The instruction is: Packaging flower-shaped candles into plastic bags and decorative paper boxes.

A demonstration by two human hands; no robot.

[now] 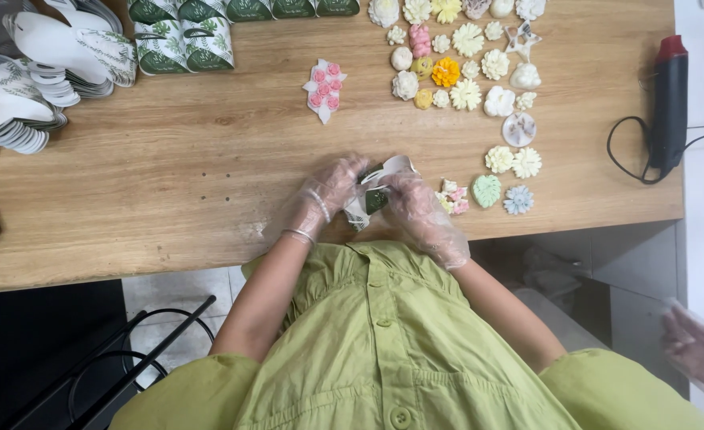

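At the lower centre of the frame, the gloved left hand (325, 193) and gloved right hand (419, 209) both pinch a small green-and-white leaf-print paper box (376, 193) just above the wooden table (168, 183). Folding it well likely means aligning the flaps squarely and pressing creases gently, so the thin card does not tear.

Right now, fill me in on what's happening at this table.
A person in a green shirt and thin clear gloves holds a small white and green paper box with both hands, left hand and right hand, at the near edge of the wooden table. Flower-shaped pieces in white, yellow and pink lie in rows further back. Flat box blanks are stacked at one far corner, with folded boxes beside them. A black tool with a red tip lies at the table's edge. Another gloved hand shows at the frame's corner.
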